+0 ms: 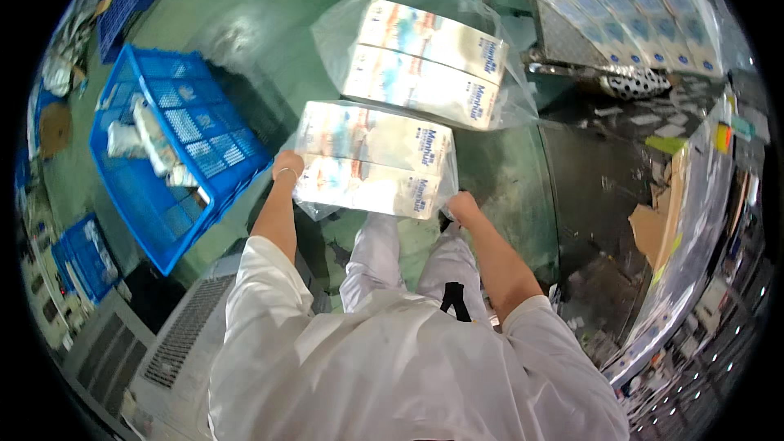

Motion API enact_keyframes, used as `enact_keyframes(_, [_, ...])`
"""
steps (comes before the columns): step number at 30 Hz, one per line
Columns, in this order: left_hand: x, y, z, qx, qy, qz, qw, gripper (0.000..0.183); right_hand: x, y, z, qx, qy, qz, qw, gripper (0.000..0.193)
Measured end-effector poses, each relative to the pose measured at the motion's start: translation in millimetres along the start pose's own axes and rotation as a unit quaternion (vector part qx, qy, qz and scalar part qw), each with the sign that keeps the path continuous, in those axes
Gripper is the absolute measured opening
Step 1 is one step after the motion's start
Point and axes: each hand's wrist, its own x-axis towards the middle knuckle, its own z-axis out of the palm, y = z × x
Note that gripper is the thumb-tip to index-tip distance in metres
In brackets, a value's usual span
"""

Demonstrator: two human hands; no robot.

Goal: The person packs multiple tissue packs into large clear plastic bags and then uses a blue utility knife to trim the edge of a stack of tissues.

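In front of my legs is a near bundle of cream-coloured paper packs (371, 155) with blue and orange print, inside a clear plastic bag (314, 206). My left hand (287, 165) is closed on the bag at the bundle's left side. On the right, my right hand (463, 208) makes a fist around the bag's edge by the near corner. Its fingertips are partly hidden. Just beyond lies a second bundle of similar packs (425, 61), tilted the same way, in a loose clear bag (339, 28) that spreads out around it.
To the left a blue plastic crate (192, 110) leans on its side with a few white packs in it. Grey vented cabinets (184, 343) stand behind it at lower left. Far right, wrapped packs (629, 8) are stacked near a metal platform (563, 28); paper scraps litter the floor.
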Motion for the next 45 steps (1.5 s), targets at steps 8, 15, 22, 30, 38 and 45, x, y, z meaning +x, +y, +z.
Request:
enact_keyframes(8, [-11.3,-15.2,27.3,0.224,0.057,0.214,0.949,0.016,-77.0,-17.5,0.3,0.563,0.263,0.231,0.749,0.023])
enact_keyframes(15, [-41.1,28.7,110.5,-0.109,-0.049,0.13,0.984,0.013,-190.1,4.2,154.3,0.607,0.278,0.123,0.734,0.022])
enact_keyframes(22, [-169.1,305.8,113.8,0.228,-0.005,0.376,0.898,0.013,-324.1,91.6,328.2,0.77,0.42,0.274,0.395,0.02])
enact_keyframes(30, [-349.4,637.3,35.8,-0.325,-0.275,0.361,0.83,0.01,-368.9,152.5,441.3,0.677,0.528,0.45,0.245,0.016])
enact_keyframes(38, [-460.6,768.5,40.0,-0.149,-0.446,0.433,0.769,0.013,-468.4,164.2,395.7,0.738,0.55,0.331,0.208,0.02])
enact_keyframes(45, [-592.2,909.8,83.5,-0.055,-0.452,0.571,0.684,0.009,-567.0,176.8,483.9,0.743,0.552,0.344,-0.159,0.016])
